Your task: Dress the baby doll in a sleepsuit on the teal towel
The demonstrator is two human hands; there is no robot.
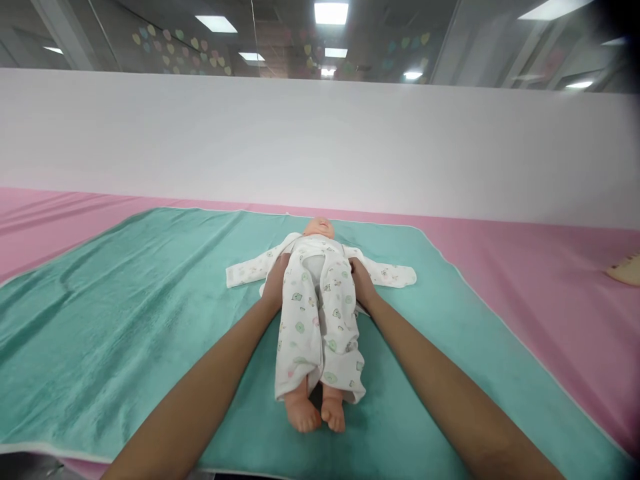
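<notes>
A baby doll (303,413) lies on its back, bare feet towards me, on a teal blanket (150,320). White printed baby trousers (300,327) cover its legs and reach up over its middle. A matching white baby top (395,275) is beneath, sleeves spread out to both sides. My left hand (276,283) is closed on the left edge of the trousers near the waist, its fingertips partly hidden. Opposite it, my right hand (362,285) grips the right edge of the trousers at about the same height, fingers curled.
Pink cloth (550,293) shows beyond the blanket on both sides. A white wall panel (320,140) rises behind the doll, with dark glass (280,40) above it reflecting ceiling lights. At the far right edge sits a pale yellowish object (626,270), cut off.
</notes>
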